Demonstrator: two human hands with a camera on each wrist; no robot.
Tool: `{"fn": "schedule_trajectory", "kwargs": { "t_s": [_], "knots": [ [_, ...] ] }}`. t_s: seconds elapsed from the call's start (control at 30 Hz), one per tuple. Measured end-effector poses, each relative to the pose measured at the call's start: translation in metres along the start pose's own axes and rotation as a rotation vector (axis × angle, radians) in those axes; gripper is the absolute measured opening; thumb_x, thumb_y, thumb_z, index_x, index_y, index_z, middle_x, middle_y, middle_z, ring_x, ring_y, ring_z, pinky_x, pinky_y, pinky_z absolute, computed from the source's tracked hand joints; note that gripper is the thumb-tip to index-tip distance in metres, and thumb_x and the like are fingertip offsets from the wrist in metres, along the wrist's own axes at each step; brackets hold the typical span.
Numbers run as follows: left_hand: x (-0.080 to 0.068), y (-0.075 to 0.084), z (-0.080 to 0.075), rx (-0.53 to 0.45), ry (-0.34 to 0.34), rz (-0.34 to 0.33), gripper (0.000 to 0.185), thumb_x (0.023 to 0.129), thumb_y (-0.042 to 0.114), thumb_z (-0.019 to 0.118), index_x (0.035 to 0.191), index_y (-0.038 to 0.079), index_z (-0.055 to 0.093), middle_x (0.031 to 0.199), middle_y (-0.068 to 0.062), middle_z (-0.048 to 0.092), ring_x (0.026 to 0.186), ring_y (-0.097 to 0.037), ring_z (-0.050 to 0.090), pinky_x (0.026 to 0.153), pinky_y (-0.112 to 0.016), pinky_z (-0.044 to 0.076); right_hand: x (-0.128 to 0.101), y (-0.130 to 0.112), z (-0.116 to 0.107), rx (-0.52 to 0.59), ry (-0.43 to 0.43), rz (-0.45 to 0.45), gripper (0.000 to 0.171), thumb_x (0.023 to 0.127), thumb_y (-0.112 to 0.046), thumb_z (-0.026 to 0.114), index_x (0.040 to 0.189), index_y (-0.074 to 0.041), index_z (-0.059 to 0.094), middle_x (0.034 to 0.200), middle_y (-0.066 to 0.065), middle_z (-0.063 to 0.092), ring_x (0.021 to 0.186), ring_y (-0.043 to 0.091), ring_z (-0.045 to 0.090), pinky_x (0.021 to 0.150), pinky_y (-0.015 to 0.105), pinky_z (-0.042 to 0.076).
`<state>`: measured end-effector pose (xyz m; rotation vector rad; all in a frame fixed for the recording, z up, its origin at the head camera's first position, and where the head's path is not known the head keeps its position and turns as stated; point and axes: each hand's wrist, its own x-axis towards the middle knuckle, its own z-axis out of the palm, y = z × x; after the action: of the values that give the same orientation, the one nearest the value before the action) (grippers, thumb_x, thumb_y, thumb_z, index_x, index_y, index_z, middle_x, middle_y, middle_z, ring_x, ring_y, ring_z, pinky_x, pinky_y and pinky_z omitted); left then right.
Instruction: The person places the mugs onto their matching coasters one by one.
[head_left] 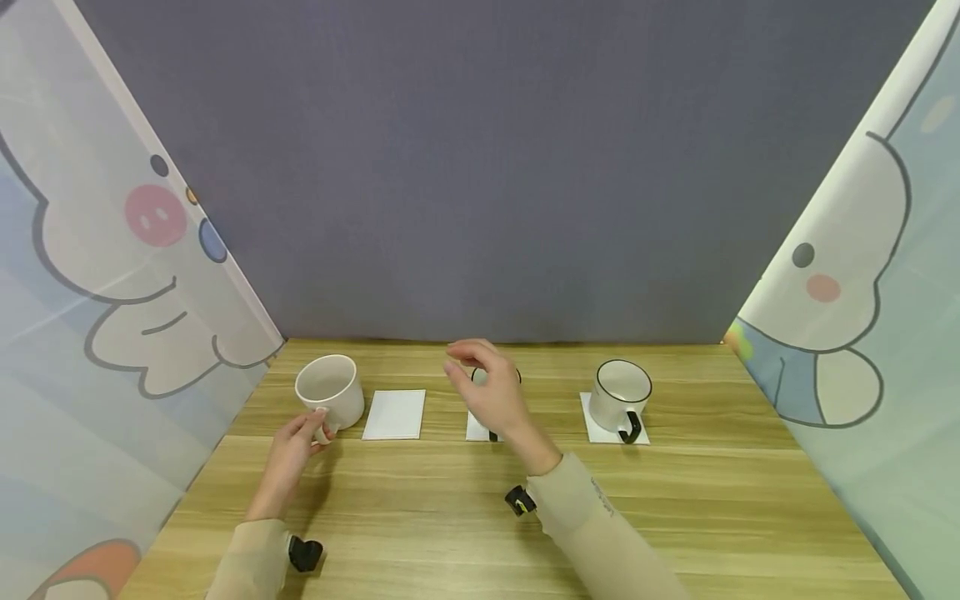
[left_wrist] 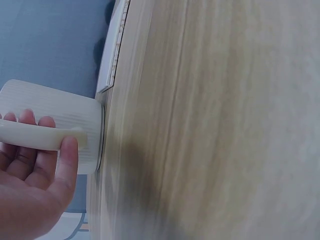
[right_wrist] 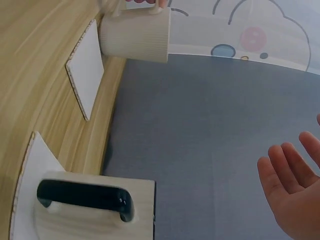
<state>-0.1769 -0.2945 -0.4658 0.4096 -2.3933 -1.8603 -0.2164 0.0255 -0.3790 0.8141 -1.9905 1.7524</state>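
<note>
My left hand holds a cream mug by its handle, at the left of the table. In the left wrist view the fingers are curled behind the handle and the thumb presses its near side; the mug stands upright, its base close to the tabletop. Just right of that mug lies a bare white square coaster. My right hand hovers over the middle mug, with relaxed fingers and nothing in them. That mug has a black handle and dark rim, stands on a coaster, and is mostly hidden in the head view.
Farther right, another white mug with a black rim and handle stands on its white coaster. A grey panel rises behind the wooden table. Cartoon-printed sheets flank both sides.
</note>
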Motion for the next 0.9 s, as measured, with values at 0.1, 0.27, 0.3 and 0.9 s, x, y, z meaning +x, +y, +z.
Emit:
{"fn": "schedule_trajectory", "kwargs": {
  "t_s": [0.1, 0.27, 0.3, 0.9],
  "knots": [
    [0.000, 0.001, -0.001, -0.002, 0.005, -0.003, 0.049, 0.107, 0.047, 0.047, 0.096, 0.001, 0.061, 0.092, -0.002, 0.059, 0.098, -0.014, 0.056, 0.088, -0.032, 0.052, 0.003, 0.002, 0.007, 0.004, -0.006, 0.017, 0.019, 0.094, -0.003, 0.071, 0.112, 0.002, 0.071, 0.116, 0.017, 0.068, 0.109, 0.033, 0.064, 0.096, 0.050, 0.053],
    [0.002, 0.002, -0.001, -0.012, 0.012, 0.002, 0.051, 0.106, 0.048, 0.049, 0.095, 0.000, 0.061, 0.089, 0.000, 0.059, 0.095, -0.013, 0.056, 0.086, -0.030, 0.052, 0.007, 0.006, 0.016, -0.002, -0.012, 0.033, 0.018, 0.095, -0.008, 0.070, 0.110, 0.001, 0.072, 0.115, 0.014, 0.069, 0.109, 0.030, 0.065, 0.095, 0.051, 0.054],
    [0.003, 0.002, -0.001, -0.011, 0.008, 0.000, 0.051, 0.105, 0.049, 0.049, 0.095, 0.000, 0.061, 0.089, 0.001, 0.059, 0.095, -0.013, 0.056, 0.087, -0.030, 0.052, 0.007, 0.007, 0.017, -0.005, -0.011, 0.033, 0.018, 0.095, -0.008, 0.070, 0.110, 0.001, 0.072, 0.114, 0.014, 0.069, 0.108, 0.030, 0.064, 0.095, 0.052, 0.054],
    [0.001, -0.003, 0.002, 0.001, 0.023, -0.005, 0.051, 0.106, 0.049, 0.048, 0.093, 0.002, 0.062, 0.090, 0.000, 0.058, 0.098, -0.014, 0.056, 0.086, -0.031, 0.052, 0.014, 0.021, 0.036, -0.037, -0.046, 0.117, 0.016, 0.095, -0.011, 0.068, 0.107, 0.000, 0.073, 0.110, 0.013, 0.070, 0.106, 0.028, 0.065, 0.094, 0.047, 0.055]
  ]
}}
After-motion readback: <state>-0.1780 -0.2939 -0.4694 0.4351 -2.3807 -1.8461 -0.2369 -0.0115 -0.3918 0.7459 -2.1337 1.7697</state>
